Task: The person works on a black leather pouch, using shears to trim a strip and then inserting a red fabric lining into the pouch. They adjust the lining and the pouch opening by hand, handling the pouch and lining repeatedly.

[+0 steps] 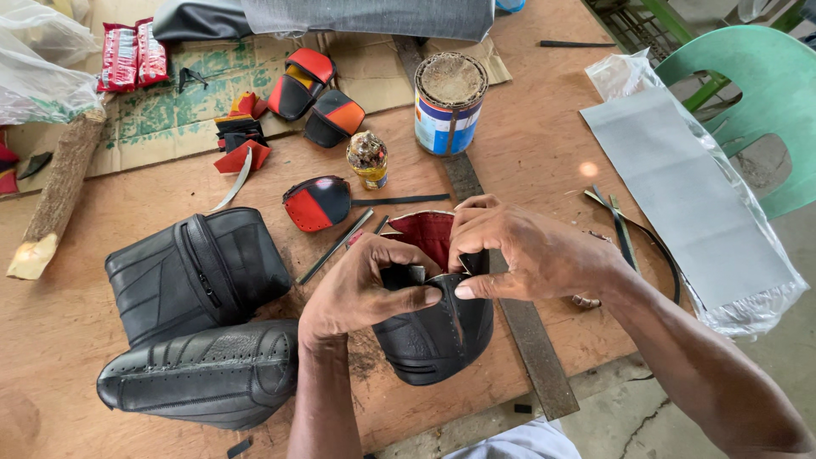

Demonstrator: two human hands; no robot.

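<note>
Left hand: the left hand holds the black leather pouch at its upper left edge, with the thumb pressed on the outside and the fingers curled over the rim.
Right hand: the right hand pinches the top edge of the same pouch between the thumb and the first fingers, just beside the left thumb; the two thumbs nearly touch.
Pouch: it is black with a dark red lining that shows at the open top; it stands on the wooden table near the front edge, between both hands.
Under the pouch: a long metal ruler lies on the table and passes behind and to the right of the pouch.
Left of the hands: two bigger black bags lie side by side, the lower one with small holes in the surface.
Behind the hands: a small red and black piece, a small glue jar and a blue and white tin can stand further back.
Right side: a grey sheet in clear plastic lies on the table, and a green plastic chair is beside it.
</note>
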